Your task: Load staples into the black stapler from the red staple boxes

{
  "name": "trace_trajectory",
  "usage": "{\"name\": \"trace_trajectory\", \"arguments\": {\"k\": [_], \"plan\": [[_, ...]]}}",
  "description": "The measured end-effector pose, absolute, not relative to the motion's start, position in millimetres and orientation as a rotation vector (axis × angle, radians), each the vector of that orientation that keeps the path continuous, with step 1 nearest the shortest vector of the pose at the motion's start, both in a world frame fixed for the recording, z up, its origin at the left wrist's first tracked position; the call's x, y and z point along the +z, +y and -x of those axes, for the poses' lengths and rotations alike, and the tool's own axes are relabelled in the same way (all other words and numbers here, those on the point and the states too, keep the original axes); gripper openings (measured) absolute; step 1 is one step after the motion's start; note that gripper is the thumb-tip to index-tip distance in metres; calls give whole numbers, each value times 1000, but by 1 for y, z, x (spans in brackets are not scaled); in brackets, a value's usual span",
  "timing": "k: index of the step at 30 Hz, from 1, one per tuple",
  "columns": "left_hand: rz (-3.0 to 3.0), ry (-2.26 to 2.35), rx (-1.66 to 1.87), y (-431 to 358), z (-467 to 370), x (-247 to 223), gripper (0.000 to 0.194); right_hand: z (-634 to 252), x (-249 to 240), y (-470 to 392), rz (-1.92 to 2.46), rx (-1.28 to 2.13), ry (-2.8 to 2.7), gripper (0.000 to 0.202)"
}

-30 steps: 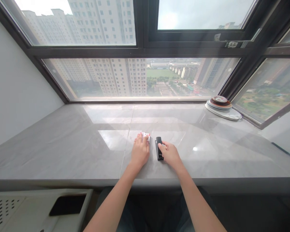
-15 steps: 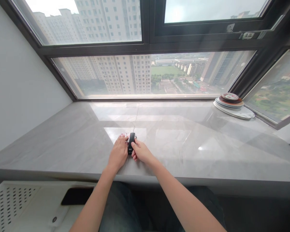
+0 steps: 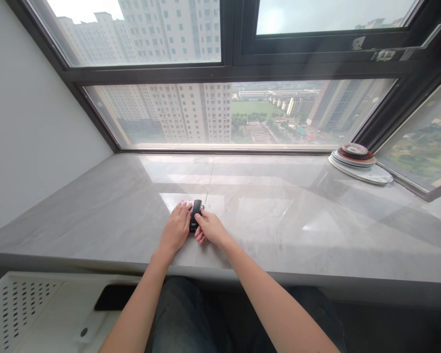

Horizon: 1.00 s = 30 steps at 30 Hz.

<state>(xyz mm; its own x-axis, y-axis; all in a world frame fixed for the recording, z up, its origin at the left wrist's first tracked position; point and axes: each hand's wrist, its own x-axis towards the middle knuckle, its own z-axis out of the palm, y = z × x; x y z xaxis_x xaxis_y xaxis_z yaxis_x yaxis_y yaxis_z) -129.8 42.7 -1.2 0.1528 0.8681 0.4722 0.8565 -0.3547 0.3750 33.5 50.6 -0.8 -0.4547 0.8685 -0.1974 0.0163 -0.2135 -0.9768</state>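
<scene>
Black stapler (image 3: 195, 215) sits on the bench (image 3: 279, 220), my right fingers (image 3: 200, 220) closed round it for control; my left fingers (image 3: 179, 211), loosely open, press down what looks like paper (image 3: 184, 201) beside it.

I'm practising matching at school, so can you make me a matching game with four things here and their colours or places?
Column one
1. Stapler
2. Stack of plates
3. Left hand
4. Panel with small holes

Column two
A. White, at the lower left, below the windowsill
B. Black, gripped by the right hand
C. At the right end, close to the window
D. Its fingers reach the small pink-and-white printed piece

Right pairs: 1-B, 2-C, 3-D, 4-A
</scene>
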Motion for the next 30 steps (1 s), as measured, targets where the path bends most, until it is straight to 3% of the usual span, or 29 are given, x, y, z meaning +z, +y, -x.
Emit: {"name": "trace_trajectory", "arguments": {"k": [13,30], "plan": [[-2357,1855,966,44,129,0,43,-33,4,49,1088,1698,-1486,45],[-2314,1874,949,41,127,2,47,-36,10,44,1092,1670,-1453,51]]}}
